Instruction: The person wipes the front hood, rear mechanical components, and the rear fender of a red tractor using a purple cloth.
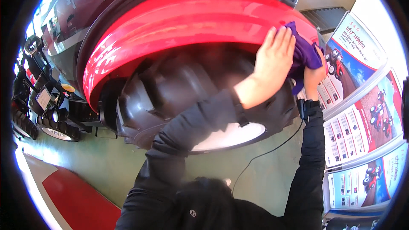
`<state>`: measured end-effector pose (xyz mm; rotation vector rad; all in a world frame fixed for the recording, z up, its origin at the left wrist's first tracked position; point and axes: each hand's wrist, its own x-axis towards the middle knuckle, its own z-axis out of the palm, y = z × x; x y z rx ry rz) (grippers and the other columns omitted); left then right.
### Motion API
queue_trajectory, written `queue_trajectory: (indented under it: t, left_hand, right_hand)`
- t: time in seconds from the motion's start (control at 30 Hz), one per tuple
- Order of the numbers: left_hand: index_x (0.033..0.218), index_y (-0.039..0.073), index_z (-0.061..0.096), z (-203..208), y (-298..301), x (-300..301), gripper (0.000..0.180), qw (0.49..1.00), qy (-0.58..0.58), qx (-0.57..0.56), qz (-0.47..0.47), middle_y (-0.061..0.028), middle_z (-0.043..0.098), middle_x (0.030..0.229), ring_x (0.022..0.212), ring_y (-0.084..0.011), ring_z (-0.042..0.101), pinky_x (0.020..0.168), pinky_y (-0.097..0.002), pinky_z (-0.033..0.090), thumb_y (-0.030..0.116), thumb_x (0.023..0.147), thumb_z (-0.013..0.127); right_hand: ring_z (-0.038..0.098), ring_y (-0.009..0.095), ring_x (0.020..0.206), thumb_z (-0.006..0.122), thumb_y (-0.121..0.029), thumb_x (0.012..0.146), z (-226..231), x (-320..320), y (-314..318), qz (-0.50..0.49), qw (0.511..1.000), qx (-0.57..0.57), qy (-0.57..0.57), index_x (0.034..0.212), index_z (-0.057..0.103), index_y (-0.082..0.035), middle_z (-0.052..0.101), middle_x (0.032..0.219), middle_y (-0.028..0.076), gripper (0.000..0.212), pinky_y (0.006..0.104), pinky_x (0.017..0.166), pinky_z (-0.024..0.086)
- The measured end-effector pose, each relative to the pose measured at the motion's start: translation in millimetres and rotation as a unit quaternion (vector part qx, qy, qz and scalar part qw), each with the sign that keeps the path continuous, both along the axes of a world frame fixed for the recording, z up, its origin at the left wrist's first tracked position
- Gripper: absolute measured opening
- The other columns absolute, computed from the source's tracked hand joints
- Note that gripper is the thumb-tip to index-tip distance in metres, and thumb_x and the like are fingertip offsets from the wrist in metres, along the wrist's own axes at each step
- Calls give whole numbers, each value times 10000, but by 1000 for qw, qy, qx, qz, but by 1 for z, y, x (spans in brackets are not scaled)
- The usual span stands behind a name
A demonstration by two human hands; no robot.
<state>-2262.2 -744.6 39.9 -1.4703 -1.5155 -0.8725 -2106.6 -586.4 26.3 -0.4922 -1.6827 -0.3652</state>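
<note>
A glossy red tractor fender (pixel 204 15) arches over a big black lugged tyre (pixel 170 81). My left hand (pixel 275 57) lies flat against the fender's right part, its fingers stretched out and close together. Beside it a crumpled purple cloth (pixel 304 51) rests on the fender's right end, touching the left hand's edge or nearly so. My right hand (pixel 315 76) grips that cloth from the right, and part of its fingers is hidden behind the folds. The tyre's white wheel rim (pixel 232 136) shows partly below my left forearm.
Display boards (pixel 353 127) with tractor pictures stand close on the right. A dark cable (pixel 264 155) runs from near my right wrist to the green floor (pixel 106 162). Other machines with smaller wheels (pixel 57 130) are at the far left. A red panel (pixel 81 196) lies lower left.
</note>
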Motion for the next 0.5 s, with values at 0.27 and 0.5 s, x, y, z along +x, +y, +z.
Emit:
queue_trajectory:
  t: [0.27,0.5]
  left_hand:
    - [1328,70,524,-12,-146,-136,502,991,-79,43,98,-122,533,1375,1310,-267,471,1129,-518,232,330,904,594]
    - [1430,95,416,-99,-244,-311,561,923,-216,125,292,-209,466,1424,1348,-268,437,1166,-527,108,414,973,484]
  right_hand:
    - [634,285,1077,708,-12,673,23,-137,-149,96,994,1,-52,1158,653,-114,673,1133,92,499,354,952,478]
    - [413,310,1343,714,-118,617,43,-261,-263,119,939,-17,-323,1352,490,-162,451,1417,177,769,400,1130,310]
